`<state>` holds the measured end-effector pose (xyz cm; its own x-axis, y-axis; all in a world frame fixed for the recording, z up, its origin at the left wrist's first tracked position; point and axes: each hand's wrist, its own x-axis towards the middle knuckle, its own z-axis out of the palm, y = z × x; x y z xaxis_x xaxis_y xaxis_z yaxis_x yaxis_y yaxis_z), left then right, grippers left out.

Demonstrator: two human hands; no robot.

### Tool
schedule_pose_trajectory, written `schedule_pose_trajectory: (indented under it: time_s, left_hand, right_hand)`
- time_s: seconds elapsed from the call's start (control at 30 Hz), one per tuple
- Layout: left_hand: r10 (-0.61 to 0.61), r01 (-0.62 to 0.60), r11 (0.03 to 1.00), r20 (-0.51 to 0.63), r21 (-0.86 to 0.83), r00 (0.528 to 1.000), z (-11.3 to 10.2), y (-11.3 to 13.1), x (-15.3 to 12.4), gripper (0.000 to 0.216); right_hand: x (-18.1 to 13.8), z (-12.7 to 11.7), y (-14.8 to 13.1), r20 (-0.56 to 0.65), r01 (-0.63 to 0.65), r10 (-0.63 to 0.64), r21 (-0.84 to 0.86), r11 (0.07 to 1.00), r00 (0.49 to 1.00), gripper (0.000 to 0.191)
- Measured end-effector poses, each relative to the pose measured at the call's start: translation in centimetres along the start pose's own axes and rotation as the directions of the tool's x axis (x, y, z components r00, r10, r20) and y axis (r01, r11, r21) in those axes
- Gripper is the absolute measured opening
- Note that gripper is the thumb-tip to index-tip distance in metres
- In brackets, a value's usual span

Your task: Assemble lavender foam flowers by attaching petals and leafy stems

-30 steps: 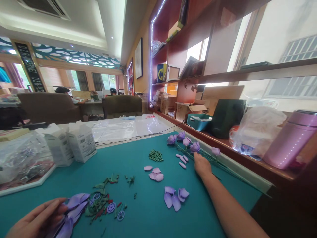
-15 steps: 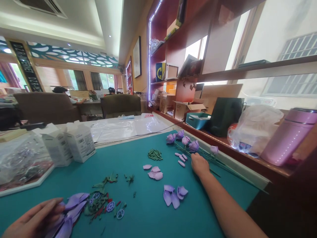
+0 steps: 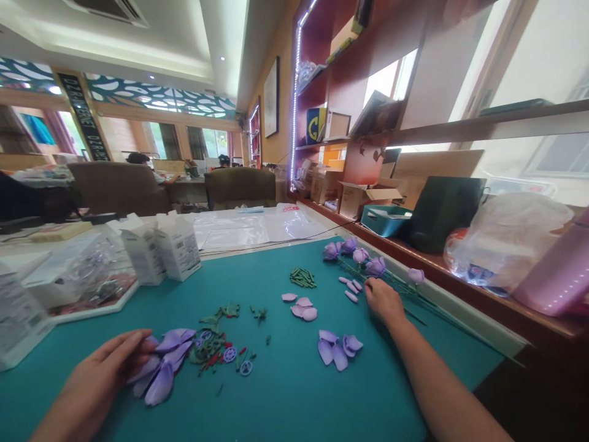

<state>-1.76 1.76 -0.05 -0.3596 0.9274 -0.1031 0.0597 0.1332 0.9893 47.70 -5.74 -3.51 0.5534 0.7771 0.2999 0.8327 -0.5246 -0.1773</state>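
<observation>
My left hand (image 3: 99,374) lies near the front left of the teal mat (image 3: 285,393), fingers stretched out and resting on a pile of large purple petals (image 3: 163,368). My right hand (image 3: 384,301) reaches to the far right of the mat, fingers curled down beside the green stems of several finished purple flowers (image 3: 356,253). What its fingertips hold is hidden. Small pale petals (image 3: 350,288) lie just left of that hand. More petals (image 3: 339,351) lie by my right forearm, and pink petals (image 3: 301,307) lie mid-mat.
Green stem bits (image 3: 302,277), green leaves and small purple wheel parts (image 3: 221,350) litter the mat. White cartons (image 3: 159,248) and a hexagonal tray (image 3: 99,288) stand at the left. A wooden ledge on the right holds a plastic bag (image 3: 506,239), a dark bag (image 3: 439,212) and a pink flask (image 3: 559,276). People sit far back.
The camera has turned left and down a little, so everything sits further right in view. My left hand has come more into sight on the purple petals. My right hand stays at the flower stems.
</observation>
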Motion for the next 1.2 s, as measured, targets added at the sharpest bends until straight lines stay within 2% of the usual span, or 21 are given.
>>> schedule_pose_trajectory:
  time_s: [0.03,0.1,0.27,0.43,0.6,0.73,0.93,1.2]
  left_hand:
    - [-0.063,0.068,0.996,0.070,-0.064,0.996,-0.2,0.3,-0.1,0.027]
    - [-0.083,0.097,0.986,0.105,-0.133,0.991,-0.7,0.6,-0.3,0.032]
    - [-0.030,0.055,0.973,0.115,-0.222,0.993,-1.4,0.5,-0.7,0.036]
    - [0.024,0.003,0.970,0.108,-0.244,0.994,-1.5,0.2,-0.8,0.035]
    - [0.062,-0.032,0.975,0.131,-0.219,0.989,-1.6,0.3,-0.9,0.039]
    - [0.047,-0.012,0.977,0.162,-0.211,0.986,-1.6,0.4,-0.9,0.050]
    - [0.019,0.012,0.986,0.189,-0.165,0.982,-1.4,-0.2,-0.5,0.054]
    - [0.013,0.011,0.993,0.202,-0.117,0.979,-1.0,-0.7,-0.2,0.055]
  right_hand:
    - [-0.2,-0.2,-0.4,-0.008,0.020,-0.020,0.032,0.999,1.000,0.023]
    - [-0.6,-0.6,-1.3,-0.028,0.058,-0.056,0.095,0.994,0.998,0.023]
    - [-0.8,-1.9,-4.6,-0.072,0.160,-0.147,0.233,0.959,0.986,0.026]
    - [1.1,-1.8,-7.1,-0.065,0.203,-0.192,0.283,0.938,0.979,0.035]
    - [3.2,0.4,-5.4,0.016,0.083,-0.086,0.142,0.986,0.996,0.036]
    - [2.9,2.7,-3.5,0.081,0.040,-0.041,0.008,0.999,0.996,0.032]
    - [2.6,4.9,-3.6,0.087,0.130,-0.129,-0.007,0.991,0.988,0.033]
    - [0.6,5.5,-4.7,0.095,0.310,-0.321,0.113,0.944,0.942,0.025]
